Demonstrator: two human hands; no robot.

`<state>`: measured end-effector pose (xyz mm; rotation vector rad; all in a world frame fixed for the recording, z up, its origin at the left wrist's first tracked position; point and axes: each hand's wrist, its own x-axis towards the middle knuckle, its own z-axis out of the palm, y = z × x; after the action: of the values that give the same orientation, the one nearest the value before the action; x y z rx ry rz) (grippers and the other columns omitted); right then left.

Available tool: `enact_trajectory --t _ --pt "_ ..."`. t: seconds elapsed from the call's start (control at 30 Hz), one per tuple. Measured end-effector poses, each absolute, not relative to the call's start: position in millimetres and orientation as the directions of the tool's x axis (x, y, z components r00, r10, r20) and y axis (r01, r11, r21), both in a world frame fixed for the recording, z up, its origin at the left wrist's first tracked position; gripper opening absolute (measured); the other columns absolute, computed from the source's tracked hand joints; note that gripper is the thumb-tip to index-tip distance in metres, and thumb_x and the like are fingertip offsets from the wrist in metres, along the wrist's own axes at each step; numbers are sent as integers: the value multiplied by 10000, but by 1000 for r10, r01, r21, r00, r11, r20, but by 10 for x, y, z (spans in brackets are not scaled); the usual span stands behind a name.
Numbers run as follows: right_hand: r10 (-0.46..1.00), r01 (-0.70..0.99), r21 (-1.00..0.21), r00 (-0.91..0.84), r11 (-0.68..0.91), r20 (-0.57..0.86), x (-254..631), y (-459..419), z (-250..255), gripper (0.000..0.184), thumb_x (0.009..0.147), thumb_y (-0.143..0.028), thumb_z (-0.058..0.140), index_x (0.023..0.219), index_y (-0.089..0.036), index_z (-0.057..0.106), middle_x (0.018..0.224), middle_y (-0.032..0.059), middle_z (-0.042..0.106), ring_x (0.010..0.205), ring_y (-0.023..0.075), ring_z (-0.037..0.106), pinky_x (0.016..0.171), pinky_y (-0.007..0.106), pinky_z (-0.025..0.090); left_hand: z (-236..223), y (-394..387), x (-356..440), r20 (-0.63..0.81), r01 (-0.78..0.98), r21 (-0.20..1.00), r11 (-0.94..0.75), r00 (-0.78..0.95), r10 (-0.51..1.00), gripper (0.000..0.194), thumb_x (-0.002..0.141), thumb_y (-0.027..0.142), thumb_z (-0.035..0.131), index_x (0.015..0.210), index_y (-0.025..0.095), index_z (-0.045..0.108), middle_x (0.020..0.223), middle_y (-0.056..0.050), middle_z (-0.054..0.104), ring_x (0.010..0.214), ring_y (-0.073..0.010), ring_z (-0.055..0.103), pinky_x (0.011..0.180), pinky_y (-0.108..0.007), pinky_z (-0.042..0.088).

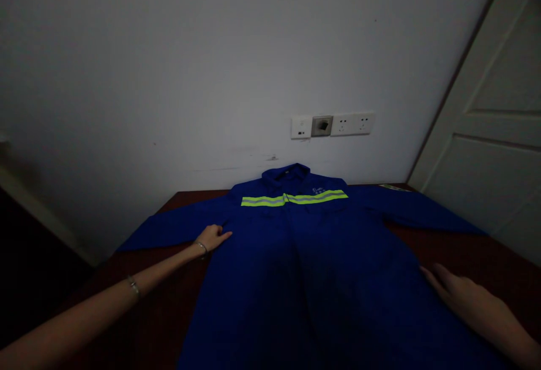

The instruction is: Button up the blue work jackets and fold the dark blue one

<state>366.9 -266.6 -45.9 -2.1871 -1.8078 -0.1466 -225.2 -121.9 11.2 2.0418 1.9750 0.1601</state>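
Garment: As its collar lies toward the pale grey wall (190,76), the blue long-sleeved cloth jacket (291,234) is spread front up on the dark red-brown table (169,285).
Sleeves: Both extend outward to the sides, across the tabletop.
Chest band: A yellow-green and silver reflective strip (264,201) crosses below the collar; small white lettering (320,190) adjoins its picture-right half.
Left hand: The left hand (213,237) touches the jacket below the sleeve joint, fingers curled, thumb extended; cannot tell whether cloth is grasped.
Left forearm: Two metallic bracelets (134,286) are worn.
Right hand: The right hand (473,296) meets the opposite side edge with fingertips; cannot tell whether it grips.
Wall fittings: A row of socket plates (350,124) is mounted above the collar.
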Motion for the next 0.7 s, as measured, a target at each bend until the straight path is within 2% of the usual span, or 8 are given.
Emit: enact_trajectory --t 0.07,0.1,0.27,0.37,0.47,0.57,0.63,0.7 --pt "968 970 -177 196 -168 157 3634 -2668 -429 438 813 -498 305 895 -171 585 748 147 662 570 270 616 554 388 436 108 -1165 -2258 -45 962 256 -96 111 993 340 772 421 437 547 166 442 567 -8 529 602 -151 576 526 -211 387" --pt "972 967 -184 199 -174 123 3628 -2672 -417 434 826 -491 285 886 -170 571 721 146 657 569 274 617 548 387 430 118 -1141 -2280 -50 958 272 -90 108 993 324 777 390 433 542 166 435 557 -1 517 594 -146 571 525 -208 386" --pt "971 952 -216 235 -219 49 3650 -2707 -404 377 857 -456 241 849 -190 507 632 113 641 570 280 626 493 355 394 198 -1125 -2456 -290 855 450 257 -132 948 292 826 370 368 616 175 431 473 28 462 394 -127 513 378 -203 350" --pt "971 953 -200 238 -228 29 3651 -2721 -380 388 867 -460 220 859 -190 499 630 110 636 566 278 625 484 356 392 197 -1166 -2489 -399 816 467 341 -150 905 289 833 367 375 629 173 437 471 18 488 392 -134 534 371 -203 372" --pt "971 968 -120 229 -220 67 3598 -2765 -264 383 855 -463 249 872 -184 512 675 112 635 576 274 621 486 365 414 203 -1166 -2460 -437 881 358 309 -134 889 290 830 360 384 616 174 447 452 3 511 410 -153 558 402 -218 404" --pt "963 985 -21 170 -169 207 3413 -2923 -80 368 828 -455 309 882 -174 542 842 142 628 725 289 624 511 366 457 315 -1084 -2390 -306 980 148 136 -86 948 293 771 376 468 566 167 483 504 -43 569 513 -187 606 464 -231 425" --pt "953 1000 -8 28 -27 301 3171 -3123 7 370 823 -444 345 962 -178 560 967 149 613 841 281 609 580 363 493 447 -993 -2280 -132 999 15 30 -27 991 257 696 383 554 567 162 531 632 -76 627 654 -209 633 529 -228 435" --pt "915 973 -29 -207 231 346 2836 -3377 21 330 830 -428 395 993 -209 581 1003 116 624 843 230 618 678 328 506 576 -889 -2081 -5 1000 -6 -28 28 1000 223 675 381 573 628 163 581 737 -85 654 737 -209 633 569 -215 437"
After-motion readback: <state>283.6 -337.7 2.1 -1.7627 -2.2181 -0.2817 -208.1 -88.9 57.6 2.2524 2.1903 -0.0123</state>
